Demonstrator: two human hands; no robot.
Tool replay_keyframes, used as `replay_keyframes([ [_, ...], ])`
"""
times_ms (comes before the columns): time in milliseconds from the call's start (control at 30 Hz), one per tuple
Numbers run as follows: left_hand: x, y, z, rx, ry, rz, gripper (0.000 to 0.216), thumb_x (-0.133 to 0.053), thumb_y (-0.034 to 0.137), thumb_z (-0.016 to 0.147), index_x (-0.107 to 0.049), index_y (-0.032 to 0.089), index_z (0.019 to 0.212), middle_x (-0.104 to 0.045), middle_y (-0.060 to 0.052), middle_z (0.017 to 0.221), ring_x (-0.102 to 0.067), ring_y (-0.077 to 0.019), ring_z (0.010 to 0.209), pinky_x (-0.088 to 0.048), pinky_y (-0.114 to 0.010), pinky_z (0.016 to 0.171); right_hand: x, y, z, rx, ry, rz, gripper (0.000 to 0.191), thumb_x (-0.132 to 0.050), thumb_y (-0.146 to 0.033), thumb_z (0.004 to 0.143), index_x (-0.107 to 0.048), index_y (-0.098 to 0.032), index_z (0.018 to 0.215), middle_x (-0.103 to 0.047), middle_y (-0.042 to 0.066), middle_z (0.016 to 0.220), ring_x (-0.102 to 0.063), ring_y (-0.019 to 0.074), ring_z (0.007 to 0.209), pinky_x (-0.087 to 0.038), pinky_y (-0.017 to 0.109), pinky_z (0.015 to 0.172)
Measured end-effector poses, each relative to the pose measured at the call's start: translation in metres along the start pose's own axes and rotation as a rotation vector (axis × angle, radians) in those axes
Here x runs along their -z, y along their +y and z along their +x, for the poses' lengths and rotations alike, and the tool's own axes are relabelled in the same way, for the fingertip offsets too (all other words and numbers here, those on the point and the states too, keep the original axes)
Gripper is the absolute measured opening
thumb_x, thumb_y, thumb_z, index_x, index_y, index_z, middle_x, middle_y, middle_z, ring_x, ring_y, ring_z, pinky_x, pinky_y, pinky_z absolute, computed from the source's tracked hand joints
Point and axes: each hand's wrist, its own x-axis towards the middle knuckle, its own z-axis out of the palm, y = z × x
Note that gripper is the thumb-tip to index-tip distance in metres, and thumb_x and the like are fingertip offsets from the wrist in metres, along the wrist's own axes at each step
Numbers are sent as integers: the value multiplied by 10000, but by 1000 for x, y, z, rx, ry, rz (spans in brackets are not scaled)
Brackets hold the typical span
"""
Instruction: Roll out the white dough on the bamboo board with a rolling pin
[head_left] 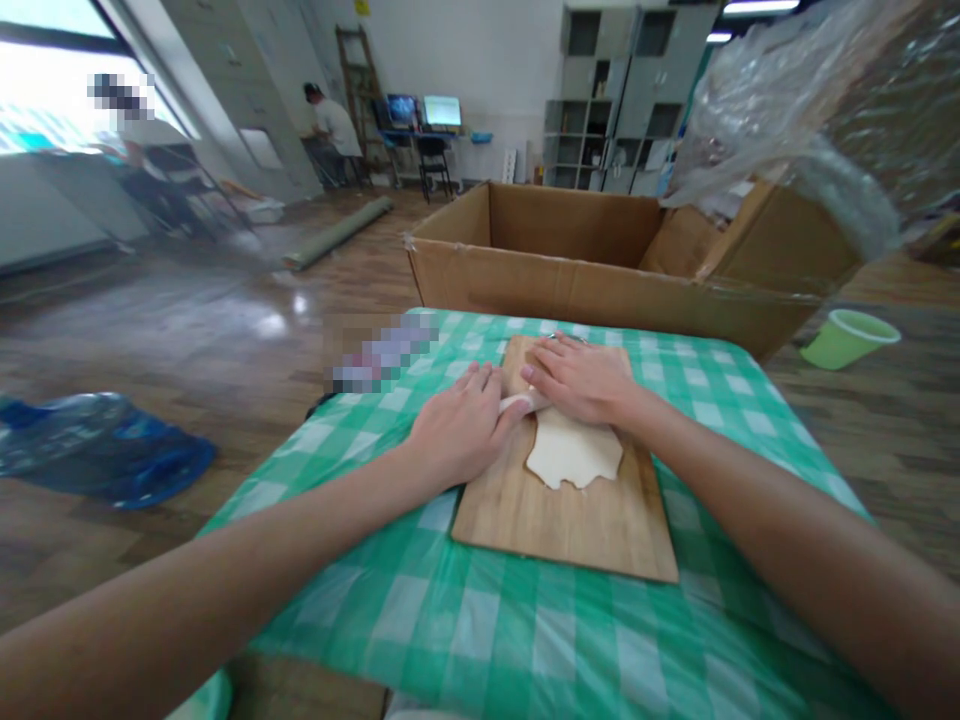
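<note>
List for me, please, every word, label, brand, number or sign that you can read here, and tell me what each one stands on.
No text can be read in this picture.
Yellow patch on the back wall: too small to read.
Left monitor and right monitor at the back: screens too small and blurred.
Pixelated patch at the table's left: unreadable.
Wooden board and cardboard box: no lettering shows.

Had dough sheet (576, 452) on cutting board (562, 535), rolling pin (535, 398) across dough toward far side. Had board on cloth-covered table (397, 600). Spotted cardboard box (540, 282) behind table, plastic bin (844, 345) to right, plastic bag (112, 455) on floor (259, 405) to left.
</note>
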Motion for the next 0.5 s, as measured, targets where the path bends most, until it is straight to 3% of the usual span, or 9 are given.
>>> replay_keyframes([
  [67, 2, 6, -10, -31, 14, -3, 656, -200, 538, 1106, -470, 120, 1534, -502, -176, 1609, -437, -307, 1528, -454, -445, 1170, 8, -9, -22, -82, -12, 13, 842, -129, -702, 1060, -584, -115, 1457, -591, 195, 1527, -506, 374, 1456, -391, 533, 1190],
  [133, 2, 9, -15, -69, 32, -1, 670, -233, 540, 1100, -444, 94, 1554, -466, -191, 1634, -416, -313, 1543, -432, -447, 1194, 13, -19, -49, -133, -24, 35, 852, -141, -703, 1057, -468, -99, 1562, -533, 215, 1577, -563, 383, 1406, -456, 536, 1132],
  [300, -2, 4, 1, -160, 74, 9, 693, -262, 509, 1097, -412, 20, 1565, -432, -222, 1649, -376, -315, 1566, -278, -457, 1294, 14, -40, -107, -95, 29, 38, 883, -206, -702, 1056, -299, -65, 1661, -304, 190, 1712, -327, 331, 1578, -357, 499, 1252],
  [400, -4, 2, 18, -171, 53, -4, 657, -236, 490, 1107, -467, 39, 1525, -484, -215, 1614, -432, -297, 1533, -312, -434, 1274, 12, -42, -113, -141, 57, 47, 836, -195, -672, 1068, -304, -102, 1670, -328, 167, 1707, -323, 319, 1580, -348, 508, 1262],
  [500, -5, 3, 33, -169, 38, -10, 632, -217, 484, 1111, -522, 66, 1473, -537, -211, 1570, -471, -296, 1503, -393, -438, 1216, 11, -31, -98, -167, 35, 28, 852, -140, -651, 1074, -396, -44, 1615, -410, 212, 1661, -356, 353, 1562, -326, 518, 1270],
])
